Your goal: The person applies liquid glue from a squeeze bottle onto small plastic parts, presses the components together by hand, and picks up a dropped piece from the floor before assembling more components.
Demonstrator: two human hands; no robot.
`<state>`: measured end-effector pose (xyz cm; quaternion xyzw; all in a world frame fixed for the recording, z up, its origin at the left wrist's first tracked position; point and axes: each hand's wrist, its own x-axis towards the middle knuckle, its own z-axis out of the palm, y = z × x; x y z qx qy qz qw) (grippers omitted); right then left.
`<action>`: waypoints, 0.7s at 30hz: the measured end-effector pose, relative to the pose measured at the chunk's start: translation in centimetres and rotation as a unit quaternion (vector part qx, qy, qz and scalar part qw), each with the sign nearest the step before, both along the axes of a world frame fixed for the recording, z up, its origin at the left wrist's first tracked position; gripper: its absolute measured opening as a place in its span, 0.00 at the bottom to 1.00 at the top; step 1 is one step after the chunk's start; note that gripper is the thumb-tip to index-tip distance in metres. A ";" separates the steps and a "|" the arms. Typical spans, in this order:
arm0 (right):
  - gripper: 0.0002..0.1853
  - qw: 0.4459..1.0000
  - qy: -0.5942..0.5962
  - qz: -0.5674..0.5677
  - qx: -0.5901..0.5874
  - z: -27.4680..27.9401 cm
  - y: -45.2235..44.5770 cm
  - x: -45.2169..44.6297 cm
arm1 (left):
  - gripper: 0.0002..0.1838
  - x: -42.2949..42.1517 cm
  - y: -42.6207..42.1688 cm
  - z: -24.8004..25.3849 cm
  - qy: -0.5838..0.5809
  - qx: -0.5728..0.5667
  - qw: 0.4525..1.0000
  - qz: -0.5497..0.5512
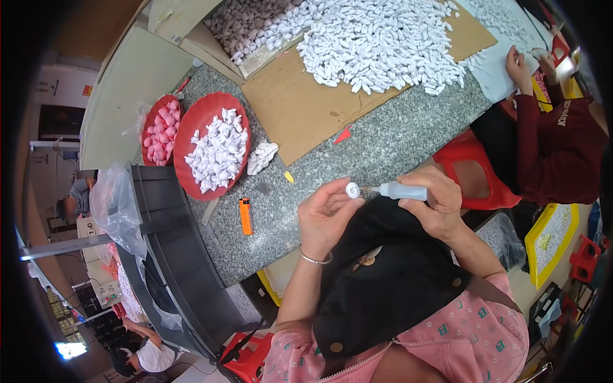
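Above the black apron (396,274), my left hand (327,214) pinches a small white round piece (352,189) with a hollow in its face. My right hand (437,201) grips a translucent squeeze bottle (406,191), held sideways. Its thin nozzle points left and reaches to the white piece; whether the tip touches it I cannot tell. On the speckled counter (281,223) to the left of my hands lies an orange lighter (245,216). A small yellow piece (289,177) is beyond my left hand.
A red plate (185,172) of white pieces stands beside a red bowl (145,131) of pink balls. White pieces (377,48) are heaped on cardboard (274,102). A co-worker in a maroon sleeve (543,150) sits at the right. Dark grey bins (191,255) stand left.
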<state>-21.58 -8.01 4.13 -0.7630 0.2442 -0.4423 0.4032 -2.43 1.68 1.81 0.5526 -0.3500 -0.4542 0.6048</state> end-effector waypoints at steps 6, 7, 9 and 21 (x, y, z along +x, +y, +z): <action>0.15 1.000 -0.004 0.006 0.025 0.1 0.0 0.0 | 0.21 0.1 0.0 -0.2 0.012 0.017 1.000 -0.007; 0.15 1.000 -0.005 0.008 0.030 0.0 0.1 0.0 | 0.21 0.1 0.0 -0.3 0.015 0.017 1.000 -0.008; 0.15 0.999 -0.006 0.010 0.032 -0.1 0.0 0.0 | 0.21 0.1 0.0 -0.4 0.021 0.016 1.000 -0.009; 0.14 0.999 0.001 0.023 0.030 0.1 -0.2 0.0 | 0.20 0.1 -0.3 -0.7 0.004 0.015 1.000 0.000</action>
